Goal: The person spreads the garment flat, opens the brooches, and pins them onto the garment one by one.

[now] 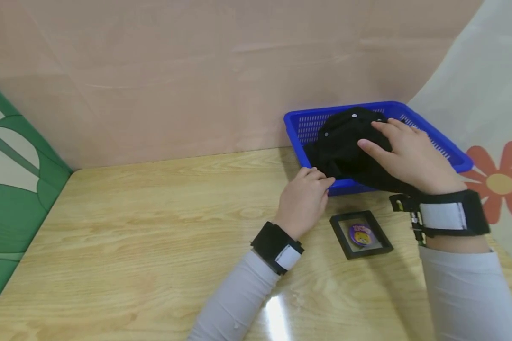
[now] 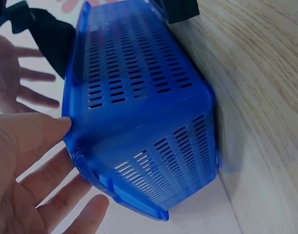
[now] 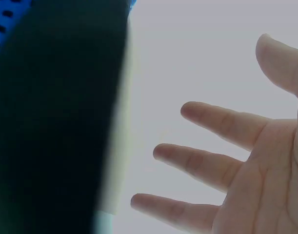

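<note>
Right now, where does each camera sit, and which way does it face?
On the head: facing forward and down at the blue basket and black cloth; left hand, right hand and sleeves show.
On the left wrist: facing the basket's outside; both hands show.
On the right wrist: looking past a blurred dark shape; right hand only.
The first two share basket and hands.

Work area: wood-grain surface (image 1: 153,237)
Beige backdrop (image 1: 175,71) along rear edge; green-and-white panel (image 1: 47,156) at left edge; flower-printed panel (image 1: 482,94) at right edge; light reflection (image 1: 276,315) on surface.
</note>
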{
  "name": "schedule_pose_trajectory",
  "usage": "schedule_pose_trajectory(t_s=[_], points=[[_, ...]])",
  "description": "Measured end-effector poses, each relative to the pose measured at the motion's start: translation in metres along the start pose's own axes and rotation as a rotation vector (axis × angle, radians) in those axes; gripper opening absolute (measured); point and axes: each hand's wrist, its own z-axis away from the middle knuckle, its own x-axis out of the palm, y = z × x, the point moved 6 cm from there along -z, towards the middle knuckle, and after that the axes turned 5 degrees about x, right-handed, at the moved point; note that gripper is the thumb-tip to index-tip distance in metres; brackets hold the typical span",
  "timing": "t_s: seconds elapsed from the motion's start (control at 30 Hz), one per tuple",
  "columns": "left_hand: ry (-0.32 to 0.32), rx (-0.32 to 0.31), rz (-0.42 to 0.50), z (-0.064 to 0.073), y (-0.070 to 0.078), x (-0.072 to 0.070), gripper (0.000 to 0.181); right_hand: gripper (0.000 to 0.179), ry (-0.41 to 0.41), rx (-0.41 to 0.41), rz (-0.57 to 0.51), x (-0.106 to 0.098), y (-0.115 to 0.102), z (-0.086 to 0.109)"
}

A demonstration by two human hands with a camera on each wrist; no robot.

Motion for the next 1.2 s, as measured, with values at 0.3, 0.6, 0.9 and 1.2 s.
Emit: schedule_pose_trajectory(t_s=[0.3,0.6,0.9,1.2], points=[[0.003,0.016,-0.013,0.0,-0.001,0.0,0.029,0.082,-0.049,0.009,0.014,-0.01,0.0,-0.023],[0.018,0.005,-0.022,0.001,-0.007,-0.001,0.03,0.082,-0.121,-0.013,-0.007,0.0,-0.003,-0.045],[0.03,-0.015,-0.006,0.003,-0.01,0.002,0.03,0.087,-0.228,-0.005,0.047,0.009,0.01,-0.08],[0.008,0.004,-0.017,-0.005,-0.002,0.004,0.031,0.087,-0.328,0.025,0.04,0.006,0.022,-0.089]])
